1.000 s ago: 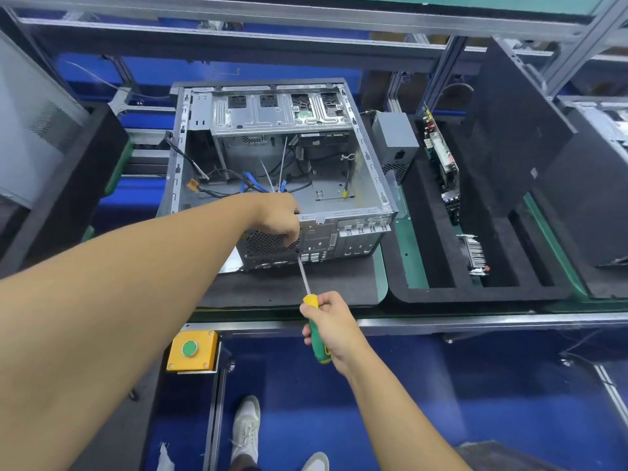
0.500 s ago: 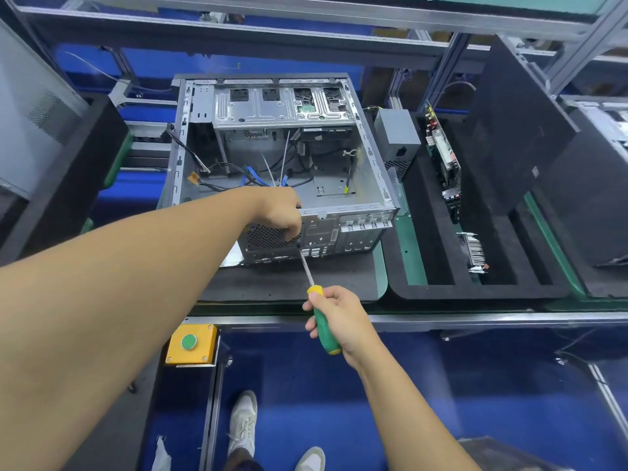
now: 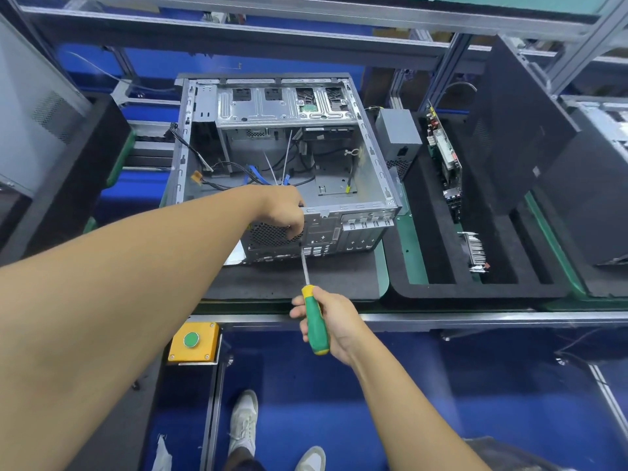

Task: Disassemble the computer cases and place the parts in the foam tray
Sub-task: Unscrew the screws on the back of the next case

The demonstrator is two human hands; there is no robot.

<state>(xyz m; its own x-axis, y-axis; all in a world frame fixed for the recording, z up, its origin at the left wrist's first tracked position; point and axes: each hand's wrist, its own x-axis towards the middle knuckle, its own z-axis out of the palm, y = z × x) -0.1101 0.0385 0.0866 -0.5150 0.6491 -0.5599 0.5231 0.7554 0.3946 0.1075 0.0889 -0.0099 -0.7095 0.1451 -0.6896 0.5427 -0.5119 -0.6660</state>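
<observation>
An open grey computer case [image 3: 373, 158] lies on a dark mat [image 3: 339, 277] with loose cables inside. My left hand [image 3: 283, 212] curls over the near top edge of the case's rear panel, by the fan grille [image 3: 268, 234]. My right hand [image 3: 331, 321] grips the green and yellow handle of a screwdriver [image 3: 315, 322]. Its shaft points up to the rear panel just below my left hand. To the right sits the black foam tray [image 3: 475, 287], holding a grey power supply [image 3: 397, 137], a circuit board [image 3: 445, 161] and a heatsink [image 3: 475, 249].
A black side panel [image 3: 516, 130] leans upright in the tray. More cases stand at the far left [image 3: 30, 130] and far right [image 3: 601, 185]. A yellow box with a green button [image 3: 192, 341] hangs under the bench edge. A metal frame rail [image 3: 238, 32] runs overhead.
My right hand has turned the screwdriver handle slightly and shifted a little; its tip stays at the rear panel. My left hand keeps its hold on the case edge.
</observation>
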